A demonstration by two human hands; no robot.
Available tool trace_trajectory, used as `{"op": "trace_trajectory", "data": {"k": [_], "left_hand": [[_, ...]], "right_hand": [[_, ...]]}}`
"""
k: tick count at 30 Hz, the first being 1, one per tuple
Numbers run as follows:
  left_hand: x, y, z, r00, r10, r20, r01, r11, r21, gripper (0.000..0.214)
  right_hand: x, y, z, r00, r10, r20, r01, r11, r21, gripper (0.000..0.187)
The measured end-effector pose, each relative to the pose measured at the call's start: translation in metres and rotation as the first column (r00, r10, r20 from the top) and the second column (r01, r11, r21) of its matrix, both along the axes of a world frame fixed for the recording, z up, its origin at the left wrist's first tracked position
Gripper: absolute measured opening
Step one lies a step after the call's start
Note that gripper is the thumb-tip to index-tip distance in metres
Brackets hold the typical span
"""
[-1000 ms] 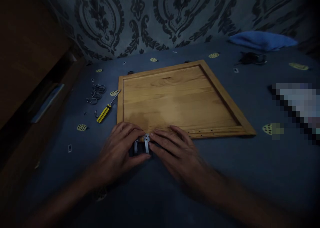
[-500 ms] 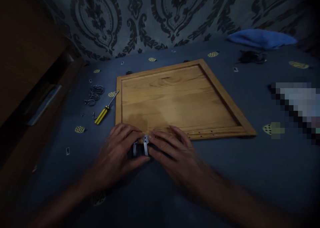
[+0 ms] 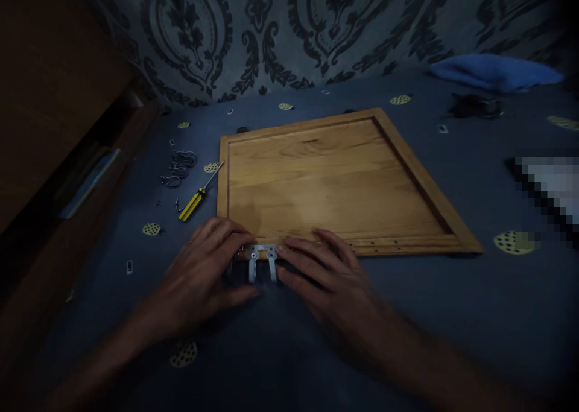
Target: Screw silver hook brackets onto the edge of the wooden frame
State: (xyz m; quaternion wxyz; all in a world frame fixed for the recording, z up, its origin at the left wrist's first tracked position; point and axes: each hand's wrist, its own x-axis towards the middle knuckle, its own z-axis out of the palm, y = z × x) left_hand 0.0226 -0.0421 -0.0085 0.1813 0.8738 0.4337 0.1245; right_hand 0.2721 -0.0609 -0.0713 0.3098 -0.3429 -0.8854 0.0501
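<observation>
A silvery metal bracket (image 3: 263, 250) with two prongs lies across the near rim of a framed wooden board (image 3: 339, 177). A screw head shows in its left tab. My right hand (image 3: 323, 273) has fingertips on the bracket's right tab and prong, its other fingers resting over the board's edge. To the left, my left hand (image 3: 210, 270) arches over the board's near left corner, thumb apart from the curved fingers. Close to its fingertips a darker metal piece (image 3: 234, 258) is partly hidden. Small holes run along the near rim beyond my right hand.
A yellow-handled screwdriver (image 3: 193, 202) leans against the board's left edge. Beside it lie several metal hooks (image 3: 180, 166) and loose screws (image 3: 177, 206). A blue cloth (image 3: 495, 73) and a black item (image 3: 474, 105) lie far right. A wooden cabinet (image 3: 54, 98) borders the left.
My left hand has drawn back leftward, uncovering the bracket's left tab and the bar between the prongs. My right hand stays at the bracket. The whole view has shifted slightly.
</observation>
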Motion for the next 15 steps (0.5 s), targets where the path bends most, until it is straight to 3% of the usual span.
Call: {"op": "trace_trajectory", "data": {"k": [15], "left_hand": [[0.0022, 0.0002, -0.0024, 1.000, 0.002, -0.006, -0.002, 1.000, 0.030, 0.037]], "right_hand": [[-0.0002, -0.0008, -0.0016, 1.000, -0.009, -0.010, 0.009, 1.000, 0.004, 0.029]]}}
